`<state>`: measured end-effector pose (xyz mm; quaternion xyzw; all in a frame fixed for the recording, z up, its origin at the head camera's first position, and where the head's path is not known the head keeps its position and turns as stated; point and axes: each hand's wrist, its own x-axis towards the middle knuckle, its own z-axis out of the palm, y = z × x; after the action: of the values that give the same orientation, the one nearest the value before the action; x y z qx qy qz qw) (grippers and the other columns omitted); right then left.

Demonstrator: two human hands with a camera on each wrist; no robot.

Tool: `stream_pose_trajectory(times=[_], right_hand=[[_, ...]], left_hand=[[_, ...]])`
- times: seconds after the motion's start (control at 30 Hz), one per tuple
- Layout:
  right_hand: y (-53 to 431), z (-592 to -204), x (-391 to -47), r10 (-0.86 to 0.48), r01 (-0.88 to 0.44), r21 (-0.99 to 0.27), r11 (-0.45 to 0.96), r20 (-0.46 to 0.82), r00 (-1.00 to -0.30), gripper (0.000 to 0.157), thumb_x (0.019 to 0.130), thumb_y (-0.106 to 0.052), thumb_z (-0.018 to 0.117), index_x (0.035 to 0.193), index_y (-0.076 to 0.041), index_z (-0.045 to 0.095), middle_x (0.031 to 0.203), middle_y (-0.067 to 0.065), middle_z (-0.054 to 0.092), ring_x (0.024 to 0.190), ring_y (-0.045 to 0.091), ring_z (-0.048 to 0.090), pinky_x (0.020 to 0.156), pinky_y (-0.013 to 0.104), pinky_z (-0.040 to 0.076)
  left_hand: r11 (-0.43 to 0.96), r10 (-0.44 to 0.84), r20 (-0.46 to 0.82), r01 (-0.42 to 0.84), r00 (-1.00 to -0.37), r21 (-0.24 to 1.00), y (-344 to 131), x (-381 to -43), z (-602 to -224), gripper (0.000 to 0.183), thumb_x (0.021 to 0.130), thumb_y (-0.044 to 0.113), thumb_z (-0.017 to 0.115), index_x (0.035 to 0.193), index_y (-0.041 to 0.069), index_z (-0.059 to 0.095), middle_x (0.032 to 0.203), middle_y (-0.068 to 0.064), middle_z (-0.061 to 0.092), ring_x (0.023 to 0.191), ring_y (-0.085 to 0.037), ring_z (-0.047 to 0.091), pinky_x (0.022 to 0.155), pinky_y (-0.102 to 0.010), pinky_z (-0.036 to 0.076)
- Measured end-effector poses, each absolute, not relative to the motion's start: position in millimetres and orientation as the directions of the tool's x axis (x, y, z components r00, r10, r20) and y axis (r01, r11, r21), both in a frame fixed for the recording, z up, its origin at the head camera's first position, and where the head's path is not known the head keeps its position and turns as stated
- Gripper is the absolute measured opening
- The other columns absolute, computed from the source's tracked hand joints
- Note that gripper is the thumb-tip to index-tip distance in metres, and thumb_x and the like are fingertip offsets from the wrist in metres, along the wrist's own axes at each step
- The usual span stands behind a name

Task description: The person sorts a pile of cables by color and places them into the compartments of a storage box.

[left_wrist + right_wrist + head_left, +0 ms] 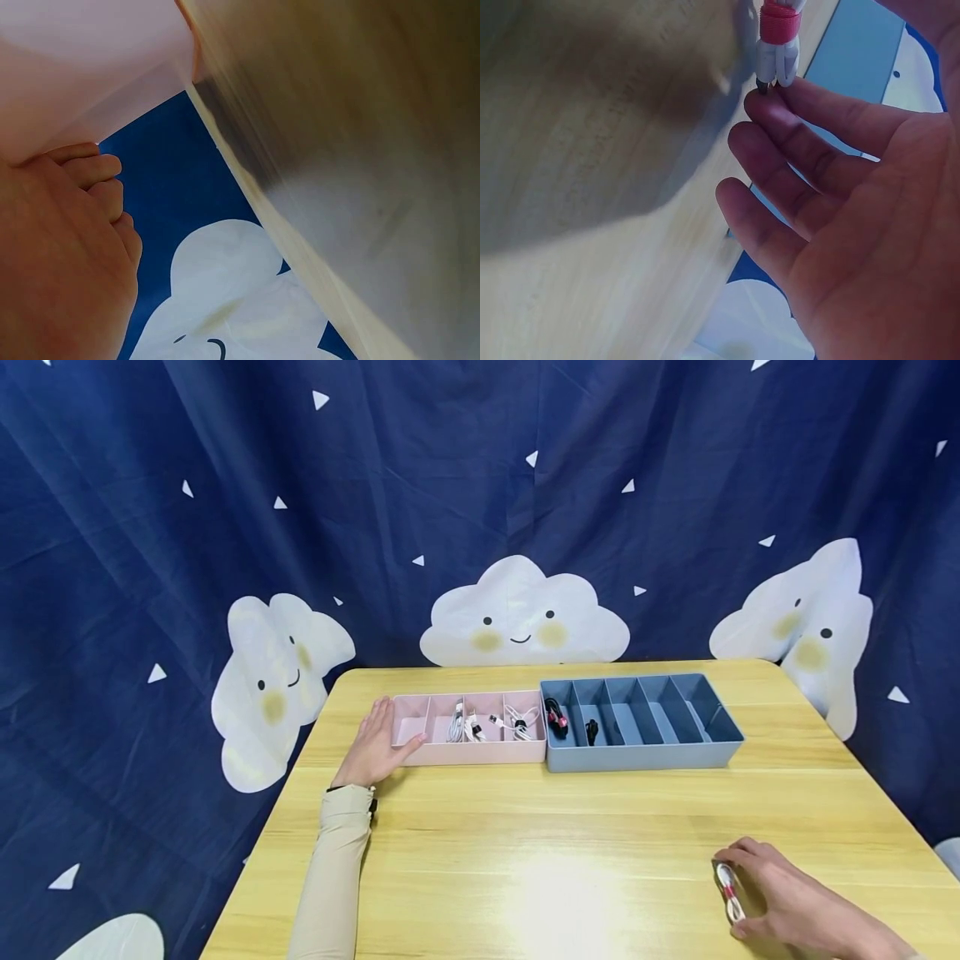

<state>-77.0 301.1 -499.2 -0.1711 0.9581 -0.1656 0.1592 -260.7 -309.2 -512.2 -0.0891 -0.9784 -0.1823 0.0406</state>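
Note:
My right hand (787, 897) is low over the table's right side and pinches a white cable (727, 893) between thumb and fingertips. The cable is folded into a bundle with a red tie (779, 25) around it. My left hand (372, 745) rests against the left end of a pink divided box (472, 753), its thumb along the front rim. White cables (520, 724) lie in three of the pink box's compartments; the leftmost shows bare. Touching its right end stands a blue-grey divided box (645, 758). A black cable with red parts (556, 717) and a small black cable (592, 732) lie in it.
The wooden table (480, 843) extends in front of both boxes, with a bright light reflection on it. Behind it hangs a dark blue curtain (480, 485) with white clouds and triangles.

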Motion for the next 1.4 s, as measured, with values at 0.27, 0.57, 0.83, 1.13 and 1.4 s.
stream_pose_trajectory(times=[0.27,0.57,0.83,1.13,1.4], right_hand=[[301.3,-495.6,-80.1,-0.391,-0.327,-0.304,0.895,-0.18,-0.903,0.082,0.064,-0.049,0.095,0.127,-0.006,0.066,0.125,0.01,0.063,0.105,0.023,0.059,0.087,0.041,0.06],[303.0,-494.6,-78.0,-0.43,-0.407,-0.266,0.874,-0.035,-0.902,0.081,0.061,-0.047,0.096,0.124,-0.006,0.068,0.121,0.006,0.064,0.106,0.022,0.062,0.084,0.034,0.059],[301.2,-490.6,-80.6,-0.432,-0.423,-0.251,0.871,0.021,-0.902,0.077,0.059,-0.041,0.097,0.122,-0.008,0.068,0.119,0.002,0.064,0.105,0.019,0.062,0.083,0.033,0.06],[301.3,-482.2,-87.8,-0.403,-0.389,-0.267,0.882,0.001,-0.915,0.079,0.058,-0.042,0.098,0.123,-0.008,0.069,0.122,0.005,0.064,0.109,0.025,0.061,0.086,0.037,0.059],[302.8,-480.1,-94.5,-0.436,-0.464,-0.253,0.849,0.16,-0.885,0.074,0.053,-0.035,0.101,0.116,-0.01,0.071,0.116,-0.001,0.064,0.102,0.016,0.06,0.081,0.015,0.052]], left_hand=[[0.921,0.162,0.108,0.19,-0.981,0.341,-309.7,-261.2,-511.6,0.112,0.096,0.075,0.046,0.163,-0.006,0.01,0.174,-0.024,0.008,0.163,-0.039,0.006,0.132,-0.059,0.011],[0.921,0.155,0.097,0.179,-0.983,0.346,-309.1,-259.6,-510.1,0.112,0.096,0.076,0.046,0.163,-0.006,0.01,0.174,-0.023,0.006,0.163,-0.039,0.005,0.131,-0.06,0.011],[0.922,0.151,0.104,0.178,-0.983,0.344,-309.2,-259.5,-511.2,0.112,0.096,0.077,0.045,0.163,-0.006,0.011,0.173,-0.024,0.011,0.164,-0.037,0.006,0.132,-0.059,0.013],[0.918,0.15,0.091,0.173,-0.984,0.358,-309.4,-258.0,-510.4,0.112,0.096,0.076,0.046,0.163,-0.005,0.01,0.174,-0.021,0.005,0.164,-0.036,0.003,0.133,-0.057,0.01],[0.917,0.155,0.11,0.185,-0.982,0.353,-308.1,-259.2,-510.1,0.111,0.096,0.075,0.047,0.163,-0.006,0.013,0.174,-0.023,0.009,0.163,-0.038,0.008,0.133,-0.057,0.011]])
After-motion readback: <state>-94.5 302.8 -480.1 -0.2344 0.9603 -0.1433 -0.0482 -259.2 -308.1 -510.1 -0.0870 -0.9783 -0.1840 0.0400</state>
